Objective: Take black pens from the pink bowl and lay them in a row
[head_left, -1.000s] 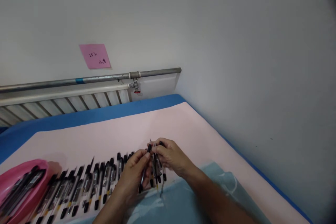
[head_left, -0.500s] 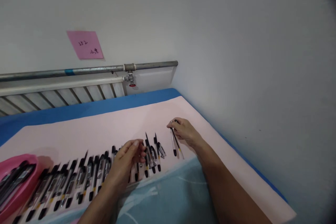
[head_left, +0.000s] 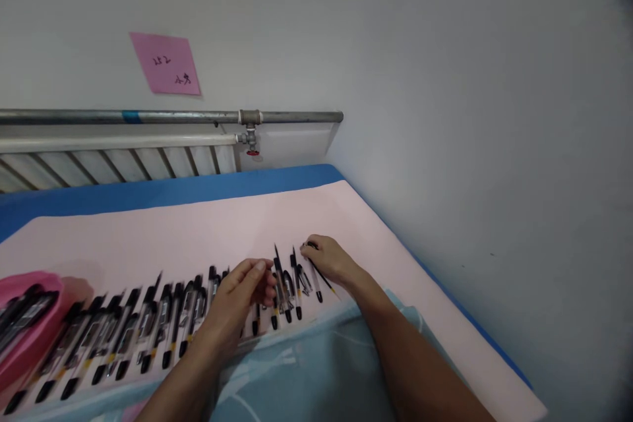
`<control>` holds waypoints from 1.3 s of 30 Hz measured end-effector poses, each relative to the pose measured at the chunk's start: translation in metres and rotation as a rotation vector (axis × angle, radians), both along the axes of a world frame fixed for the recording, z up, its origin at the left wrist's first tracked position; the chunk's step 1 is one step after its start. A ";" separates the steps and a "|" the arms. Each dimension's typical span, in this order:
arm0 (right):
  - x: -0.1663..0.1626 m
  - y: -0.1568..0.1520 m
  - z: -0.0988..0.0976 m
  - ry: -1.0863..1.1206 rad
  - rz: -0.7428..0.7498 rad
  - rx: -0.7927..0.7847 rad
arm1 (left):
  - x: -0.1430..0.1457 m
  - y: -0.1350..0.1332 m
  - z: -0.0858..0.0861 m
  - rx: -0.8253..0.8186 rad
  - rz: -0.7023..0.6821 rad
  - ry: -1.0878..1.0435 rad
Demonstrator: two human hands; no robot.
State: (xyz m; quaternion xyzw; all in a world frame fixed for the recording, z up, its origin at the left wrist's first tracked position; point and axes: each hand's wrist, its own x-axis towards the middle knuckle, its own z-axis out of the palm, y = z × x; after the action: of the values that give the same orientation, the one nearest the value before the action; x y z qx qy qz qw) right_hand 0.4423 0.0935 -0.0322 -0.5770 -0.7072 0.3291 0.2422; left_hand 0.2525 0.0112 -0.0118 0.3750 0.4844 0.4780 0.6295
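Note:
My right hand (head_left: 330,261) is closed in a pinch on a clear pen barrel (head_left: 315,280) and a thin pen refill (head_left: 324,274). Both slant down from the fingertips toward the pink sheet. My left hand (head_left: 246,287) hovers over the row of pens, fingers curled in; whatever they hold, if anything, is hidden. Just right of it lie pens (head_left: 297,290) with black ends and pointed tips, beside a loose black-and-clear cap (head_left: 305,280). More pens and caps (head_left: 168,323) lie side by side to the left, partly covered by my left forearm.
At the left edge stands a pink basin (head_left: 54,316) of black pen parts. The pink sheet (head_left: 237,224) lies on a blue surface (head_left: 148,194). A wall borders the right; behind are a radiator (head_left: 128,165), a metal pipe (head_left: 198,117) and a pink note (head_left: 168,66).
My right hand has moved left and slightly down with the pen barrel and refill, closer to the row. My left hand has stayed almost where it was. The view has tilted a little.

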 end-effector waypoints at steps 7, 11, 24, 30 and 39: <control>0.004 -0.004 0.007 -0.086 -0.048 -0.010 | -0.001 0.001 -0.004 0.016 -0.003 0.021; -0.002 -0.008 0.007 -0.104 -0.029 -0.022 | -0.001 0.001 -0.003 0.014 -0.004 0.019; 0.002 0.017 -0.008 -0.065 -0.231 -0.021 | -0.001 0.001 -0.005 0.000 -0.011 0.046; -0.006 0.016 -0.009 -0.072 -0.232 -0.021 | -0.001 0.003 -0.006 -0.008 -0.022 0.057; -0.005 0.012 -0.002 -0.164 -0.187 -0.007 | 0.001 0.003 -0.006 -0.036 -0.026 0.074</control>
State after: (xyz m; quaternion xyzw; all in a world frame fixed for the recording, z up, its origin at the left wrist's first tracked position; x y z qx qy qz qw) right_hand 0.4370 0.1052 -0.0342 -0.6663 -0.6666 0.2590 0.2112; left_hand 0.2531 0.0140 -0.0179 0.3873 0.5110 0.4468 0.6240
